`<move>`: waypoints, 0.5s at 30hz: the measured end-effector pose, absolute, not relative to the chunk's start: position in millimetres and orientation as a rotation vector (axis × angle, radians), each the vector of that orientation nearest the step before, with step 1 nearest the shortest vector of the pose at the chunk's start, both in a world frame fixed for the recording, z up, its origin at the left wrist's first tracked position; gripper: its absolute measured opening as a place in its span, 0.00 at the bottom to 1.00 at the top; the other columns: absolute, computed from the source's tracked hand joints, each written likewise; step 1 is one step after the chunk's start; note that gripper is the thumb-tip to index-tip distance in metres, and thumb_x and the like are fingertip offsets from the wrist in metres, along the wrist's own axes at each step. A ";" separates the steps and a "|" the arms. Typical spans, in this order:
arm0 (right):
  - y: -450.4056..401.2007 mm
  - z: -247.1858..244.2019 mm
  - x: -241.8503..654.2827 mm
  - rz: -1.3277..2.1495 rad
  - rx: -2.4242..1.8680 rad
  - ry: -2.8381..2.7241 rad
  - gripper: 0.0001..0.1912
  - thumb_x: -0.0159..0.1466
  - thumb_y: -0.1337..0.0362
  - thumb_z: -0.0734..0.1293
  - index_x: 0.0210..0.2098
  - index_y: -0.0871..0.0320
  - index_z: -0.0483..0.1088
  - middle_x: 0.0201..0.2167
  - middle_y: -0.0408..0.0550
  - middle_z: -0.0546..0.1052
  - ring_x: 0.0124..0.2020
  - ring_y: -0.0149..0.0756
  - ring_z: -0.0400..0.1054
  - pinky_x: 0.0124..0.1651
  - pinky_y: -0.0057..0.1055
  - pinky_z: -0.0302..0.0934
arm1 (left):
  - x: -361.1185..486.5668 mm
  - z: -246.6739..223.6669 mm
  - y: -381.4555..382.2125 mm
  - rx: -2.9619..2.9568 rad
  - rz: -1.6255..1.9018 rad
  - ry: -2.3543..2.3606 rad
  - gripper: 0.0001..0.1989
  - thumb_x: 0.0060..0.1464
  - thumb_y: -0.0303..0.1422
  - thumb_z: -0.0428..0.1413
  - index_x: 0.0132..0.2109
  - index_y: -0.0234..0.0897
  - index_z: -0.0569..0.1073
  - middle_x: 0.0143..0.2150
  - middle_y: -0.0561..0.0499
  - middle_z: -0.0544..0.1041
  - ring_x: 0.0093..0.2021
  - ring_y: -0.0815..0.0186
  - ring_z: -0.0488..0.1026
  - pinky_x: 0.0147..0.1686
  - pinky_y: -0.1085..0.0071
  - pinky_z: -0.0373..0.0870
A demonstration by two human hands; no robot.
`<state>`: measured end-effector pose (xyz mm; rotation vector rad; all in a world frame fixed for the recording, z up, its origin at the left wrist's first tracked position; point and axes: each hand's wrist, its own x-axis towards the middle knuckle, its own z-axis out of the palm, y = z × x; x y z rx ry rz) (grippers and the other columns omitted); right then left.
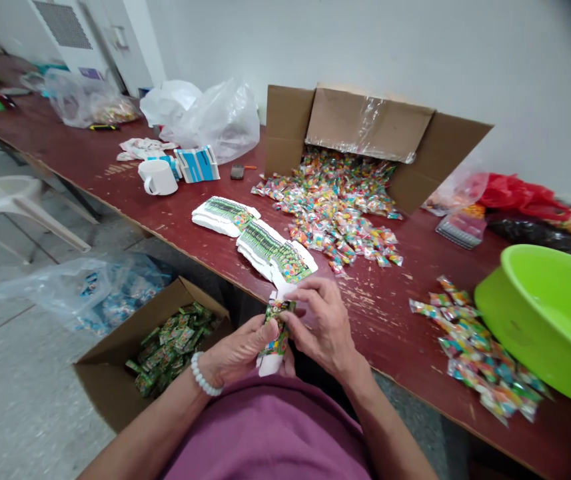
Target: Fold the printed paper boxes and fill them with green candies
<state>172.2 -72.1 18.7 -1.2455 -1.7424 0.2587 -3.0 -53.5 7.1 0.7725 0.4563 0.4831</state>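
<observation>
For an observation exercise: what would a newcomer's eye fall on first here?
Probably the bright green basin, far right, then the colourful packets spilling from the cardboard box by the wall. Front and centre, the left hand holds a patterned carton, the right hand touching it.

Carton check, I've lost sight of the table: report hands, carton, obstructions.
Left hand holding carton, white flap out at lower end. Right hand at its upper end. Stacks just beyond, nothing seen blocking.

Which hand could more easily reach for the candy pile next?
Probably the right: the right hand is nearer the candy pile, while the left hand supports the small carton lower down.
</observation>
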 end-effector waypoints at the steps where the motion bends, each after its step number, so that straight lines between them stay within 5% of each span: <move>1: -72.9 20.9 172.2 0.236 -1.238 -1.821 0.12 0.63 0.63 0.70 0.46 0.54 0.73 0.45 0.53 0.72 0.48 0.45 0.66 0.51 0.43 0.64 | -3.3 5.2 -53.8 0.794 0.499 0.482 0.29 0.48 0.56 0.63 0.39 0.30 0.77 0.28 0.46 0.78 0.26 0.66 0.74 0.29 0.72 0.70; 10: -71.4 32.0 177.8 0.599 -1.226 -1.871 0.05 0.61 0.66 0.71 0.38 0.53 0.72 0.35 0.47 0.76 0.34 0.37 0.69 0.36 0.31 0.62 | -6.2 2.1 -52.9 0.884 0.390 0.500 0.31 0.47 0.59 0.62 0.36 0.29 0.76 0.25 0.46 0.77 0.21 0.69 0.71 0.24 0.76 0.65; 15: -74.7 37.0 183.5 1.006 -1.180 -1.832 0.06 0.65 0.62 0.68 0.31 0.53 0.71 0.27 0.44 0.76 0.28 0.36 0.70 0.33 0.31 0.62 | -9.7 5.1 -52.8 0.896 0.316 0.485 0.32 0.37 0.57 0.68 0.36 0.31 0.75 0.25 0.48 0.77 0.20 0.67 0.73 0.22 0.74 0.67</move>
